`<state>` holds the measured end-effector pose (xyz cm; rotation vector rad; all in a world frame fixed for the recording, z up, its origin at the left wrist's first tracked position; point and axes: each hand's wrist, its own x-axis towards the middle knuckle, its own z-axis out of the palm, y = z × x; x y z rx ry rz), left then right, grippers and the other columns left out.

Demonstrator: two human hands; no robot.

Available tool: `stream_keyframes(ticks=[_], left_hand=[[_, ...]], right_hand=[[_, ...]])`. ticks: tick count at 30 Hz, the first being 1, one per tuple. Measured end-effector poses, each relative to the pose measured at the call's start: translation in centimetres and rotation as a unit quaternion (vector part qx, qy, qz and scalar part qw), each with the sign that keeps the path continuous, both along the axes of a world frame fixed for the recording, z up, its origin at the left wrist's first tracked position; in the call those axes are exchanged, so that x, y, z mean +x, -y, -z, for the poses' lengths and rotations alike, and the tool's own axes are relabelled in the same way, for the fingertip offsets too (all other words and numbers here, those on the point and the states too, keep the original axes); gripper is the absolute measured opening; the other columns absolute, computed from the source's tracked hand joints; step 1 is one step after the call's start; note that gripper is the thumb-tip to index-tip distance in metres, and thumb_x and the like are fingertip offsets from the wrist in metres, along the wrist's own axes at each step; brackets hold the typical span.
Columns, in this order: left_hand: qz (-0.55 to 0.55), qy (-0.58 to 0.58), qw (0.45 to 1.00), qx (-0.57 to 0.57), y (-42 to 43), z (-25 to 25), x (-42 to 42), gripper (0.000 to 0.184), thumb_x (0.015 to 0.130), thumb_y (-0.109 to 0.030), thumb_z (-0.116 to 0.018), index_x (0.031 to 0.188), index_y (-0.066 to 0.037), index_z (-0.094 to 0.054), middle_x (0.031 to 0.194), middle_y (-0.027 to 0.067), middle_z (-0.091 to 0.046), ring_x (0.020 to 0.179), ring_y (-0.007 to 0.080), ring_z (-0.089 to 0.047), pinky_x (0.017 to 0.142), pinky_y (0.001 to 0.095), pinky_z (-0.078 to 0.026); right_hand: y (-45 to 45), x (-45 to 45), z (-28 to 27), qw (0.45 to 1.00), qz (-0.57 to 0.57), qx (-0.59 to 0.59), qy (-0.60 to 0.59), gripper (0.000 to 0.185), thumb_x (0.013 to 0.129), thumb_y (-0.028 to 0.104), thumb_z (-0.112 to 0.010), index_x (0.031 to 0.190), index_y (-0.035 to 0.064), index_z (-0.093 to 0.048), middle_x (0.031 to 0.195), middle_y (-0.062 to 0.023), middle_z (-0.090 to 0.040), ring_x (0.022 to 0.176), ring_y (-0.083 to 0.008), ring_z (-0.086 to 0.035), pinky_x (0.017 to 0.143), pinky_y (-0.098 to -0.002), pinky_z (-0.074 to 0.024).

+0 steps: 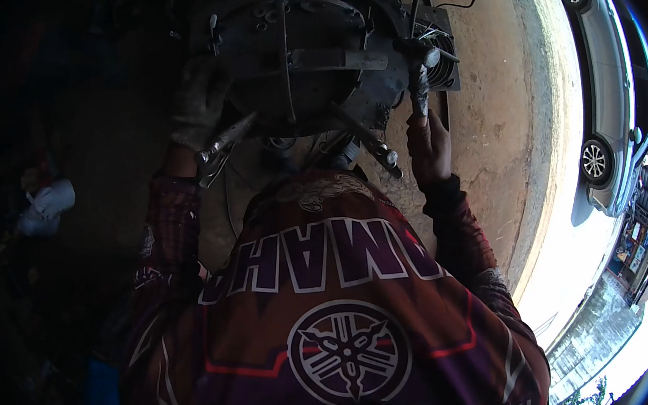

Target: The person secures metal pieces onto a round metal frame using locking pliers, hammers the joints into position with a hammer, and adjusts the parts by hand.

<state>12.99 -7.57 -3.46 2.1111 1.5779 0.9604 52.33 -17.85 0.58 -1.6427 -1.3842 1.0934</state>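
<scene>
My right hand (431, 146) is bare and closed around the lower end of a hammer (420, 88), which stands with its head away from me. The hammer head lies beside the right edge of a dark metal work surface (272, 92). My left hand (198, 109), in a dirty glove, is at the left edge of that surface, in deep shade, so its fingers are hard to make out. Just beside it is a metal tool with long arms (223, 145). On the surface lie a flat metal bar (339, 59) and a thin curved rod (284, 55).
Several washers (262, 21) lie at the back of the surface. A metal bar end (385, 155) juts toward me at the front. A wire coil (436, 55) is at the right. Beyond the dirt floor (497, 125) a silver car (610, 95) is parked.
</scene>
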Motion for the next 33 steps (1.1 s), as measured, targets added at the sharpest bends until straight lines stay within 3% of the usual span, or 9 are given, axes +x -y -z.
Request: stream_keyframes(ticks=[6,8,11,14,16,17,20,22,33], left_hand=[[0.007,-0.047,0.990,0.131,-2.1,-5.4,1.1,0.032,0.096,-0.028,-0.063,0.119,-0.007,-0.064,0.119,0.0139,-0.061,0.111,0.0292,-0.060,0.091,0.0374,-0.051],[0.002,0.181,0.974,0.139,-3.0,-7.8,1.4,0.031,0.097,-0.024,-0.060,0.122,-0.006,-0.063,0.119,0.0101,-0.063,0.110,0.0245,-0.061,0.089,0.0328,-0.051],[0.103,0.261,0.959,0.049,-2.6,-19.0,6.7,0.032,0.099,-0.022,-0.058,0.125,-0.003,-0.061,0.117,0.0089,-0.064,0.108,0.0187,-0.062,0.083,0.0295,-0.052],[-0.018,0.442,0.870,-0.218,-1.5,-24.6,10.9,0.035,0.099,-0.036,-0.056,0.108,-0.004,-0.068,0.105,0.0129,-0.066,0.098,0.0222,-0.063,0.081,0.0316,-0.049],[0.026,0.249,0.968,-0.008,-2.3,-21.0,8.9,0.037,0.098,-0.035,-0.059,0.118,-0.005,-0.065,0.115,0.0088,-0.062,0.105,0.0184,-0.060,0.086,0.0308,-0.048],[-0.022,0.290,0.954,-0.076,-1.1,-22.9,9.2,0.035,0.099,-0.032,-0.057,0.118,-0.003,-0.064,0.113,0.0096,-0.063,0.108,0.0186,-0.060,0.089,0.0300,-0.050],[0.126,0.145,0.973,0.131,-3.2,-15.0,-0.7,0.034,0.100,-0.023,-0.055,0.125,-0.001,-0.059,0.116,0.0100,-0.064,0.102,0.0145,-0.062,0.079,0.0266,-0.052],[-0.022,0.405,0.902,-0.146,0.8,-16.4,-1.2,0.034,0.100,-0.022,-0.055,0.125,0.000,-0.058,0.107,0.0079,-0.065,0.086,0.0104,-0.062,0.069,0.0244,-0.052],[-0.117,0.227,0.928,-0.270,9.5,-8.1,-1.9,0.031,0.098,-0.027,-0.061,0.119,-0.004,-0.059,0.081,-0.0004,-0.060,0.059,0.0062,-0.055,0.051,0.0238,-0.048]], right_hand=[[-4.6,-0.1,-5.3,0.991,0.009,0.092,-0.098,0.039,0.105,0.035,-0.040,0.098,-0.0007,-0.056,0.070,-0.0007,-0.050,0.062,-0.0087,-0.045,0.056,-0.0258,-0.0377],[-6.8,-1.6,-8.4,0.983,-0.037,0.161,-0.083,0.035,0.104,0.030,-0.042,0.106,-0.0026,-0.056,0.073,-0.0010,-0.051,0.062,-0.0101,-0.047,0.059,-0.0267,-0.0419],[-10.6,-6.0,-11.8,0.934,-0.149,0.312,-0.088,0.031,0.102,0.022,-0.050,0.124,0.0011,-0.056,0.085,-0.0049,-0.060,0.072,-0.0138,-0.057,0.064,-0.0266,-0.0481],[-12.2,-9.2,-13.6,0.892,-0.272,0.362,-0.021,0.037,0.099,0.017,-0.054,0.132,0.0016,-0.052,0.096,-0.0084,-0.060,0.082,-0.0186,-0.057,0.068,-0.0283,-0.0486],[-12.7,-10.9,-16.8,0.862,-0.366,0.326,0.127,0.046,0.093,0.020,-0.062,0.132,-0.0010,-0.050,0.106,-0.0166,-0.060,0.096,-0.0283,-0.058,0.079,-0.0359,-0.0490],[-12.9,-11.3,-18.7,0.839,-0.406,0.303,0.201,0.051,0.091,0.021,-0.066,0.132,-0.0023,-0.050,0.111,-0.0206,-0.060,0.102,-0.0331,-0.058,0.085,-0.0397,-0.0492],[-14.5,-7.6,-18.9,0.823,-0.455,0.276,0.200,0.046,0.092,0.018,-0.066,0.132,0.0001,-0.051,0.112,-0.0158,-0.061,0.102,-0.0259,-0.060,0.085,-0.0354,-0.0498],[-14.0,-5.5,-12.4,0.902,-0.273,0.277,0.188,0.031,0.093,0.015,-0.065,0.123,0.0052,-0.062,0.103,-0.0085,-0.065,0.093,-0.0199,-0.064,0.078,-0.0305,-0.0519],[-12.8,-1.2,1.4,0.876,-0.227,0.290,0.313,0.037,0.081,0.026,-0.075,0.114,0.0121,-0.068,0.108,-0.0104,-0.063,0.099,-0.0321,-0.062,0.085,-0.0414,-0.0507]])
